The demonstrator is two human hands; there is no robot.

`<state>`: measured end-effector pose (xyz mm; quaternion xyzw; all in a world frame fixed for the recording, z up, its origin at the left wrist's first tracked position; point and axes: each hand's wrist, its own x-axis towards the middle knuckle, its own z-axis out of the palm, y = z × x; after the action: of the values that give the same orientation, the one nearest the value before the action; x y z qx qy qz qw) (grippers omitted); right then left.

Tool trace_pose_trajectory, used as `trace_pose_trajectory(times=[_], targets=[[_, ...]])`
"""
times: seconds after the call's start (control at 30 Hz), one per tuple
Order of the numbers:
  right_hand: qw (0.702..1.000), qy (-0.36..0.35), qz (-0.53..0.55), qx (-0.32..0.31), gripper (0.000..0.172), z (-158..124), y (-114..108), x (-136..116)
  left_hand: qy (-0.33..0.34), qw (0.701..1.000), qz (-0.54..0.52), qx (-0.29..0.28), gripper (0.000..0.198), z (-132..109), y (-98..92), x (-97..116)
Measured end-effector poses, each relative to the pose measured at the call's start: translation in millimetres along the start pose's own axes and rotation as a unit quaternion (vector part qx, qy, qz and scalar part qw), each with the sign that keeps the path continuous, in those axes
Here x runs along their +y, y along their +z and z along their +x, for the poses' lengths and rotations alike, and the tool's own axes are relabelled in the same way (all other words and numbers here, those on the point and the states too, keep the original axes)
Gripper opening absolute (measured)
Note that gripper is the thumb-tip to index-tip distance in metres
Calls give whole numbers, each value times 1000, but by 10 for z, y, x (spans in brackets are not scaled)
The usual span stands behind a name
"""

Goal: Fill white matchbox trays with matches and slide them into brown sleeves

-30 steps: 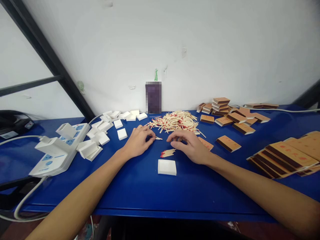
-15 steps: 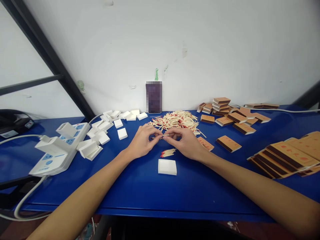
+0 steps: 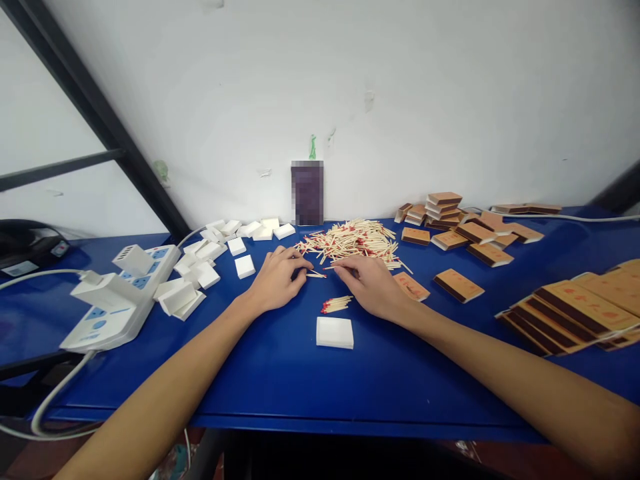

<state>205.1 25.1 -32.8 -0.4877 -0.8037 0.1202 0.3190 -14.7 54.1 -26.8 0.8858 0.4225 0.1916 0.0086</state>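
My left hand (image 3: pixel 277 277) rests on the blue table (image 3: pixel 280 373) with its fingers curled, fingertips at a loose matchstick (image 3: pixel 316 274) near the edge of the match pile (image 3: pixel 353 241). My right hand (image 3: pixel 373 287) pinches a single matchstick (image 3: pixel 334 266) between thumb and fingers, just in front of the pile. A small bundle of matches (image 3: pixel 336 305) lies between the hands. A white inner matchbox tray (image 3: pixel 335 332) sits nearer me, below the bundle.
White trays (image 3: pixel 203 267) lie scattered at the left beside a white power strip (image 3: pixel 120 293) with cables. Brown matchbox sleeves (image 3: pixel 465 233) are heaped at the back right, and flat brown sleeves (image 3: pixel 575 310) are stacked at the right edge. A dark box (image 3: pixel 307 193) stands against the wall.
The hands met over a matchstick half a second ago. Now they have parted slightly; the right keeps a match, the left lowers to the table by the pile.
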Motion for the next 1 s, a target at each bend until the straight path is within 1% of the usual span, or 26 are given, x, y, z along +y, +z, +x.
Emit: trace_pose_trajectory(times=[0.13,0.23,0.33,0.5,0.6,0.73,0.9,1.0], targets=[[999,18,-28,-30,33,-21,6,-5,5,1000,2,-14,25,-3,-16,66],[998,19,-41,-36,34,-31,4,-16,14,1000,-2,-21,26,-12,-39,113],[999,17,-40,-31,30,-29,11,-8,23,999,-12,-21,30,-23,-70,147],[1000,10,-2,-9,25,-19,31,33,30,998,-47,0,32,-35,-111,151],[1000,-7,5,-7,19,-16,31,42,40,998,-52,0,27,-40,-106,137],[1000,-30,-2,-3,14,-11,24,39,55,997,-48,-18,16,-36,-70,136],[1000,-9,-8,-19,10,11,19,28,60,997,-50,-21,20,-23,-36,157],[1000,-11,-10,-23,11,18,20,29,64,996,-60,-23,20,-22,-40,164]])
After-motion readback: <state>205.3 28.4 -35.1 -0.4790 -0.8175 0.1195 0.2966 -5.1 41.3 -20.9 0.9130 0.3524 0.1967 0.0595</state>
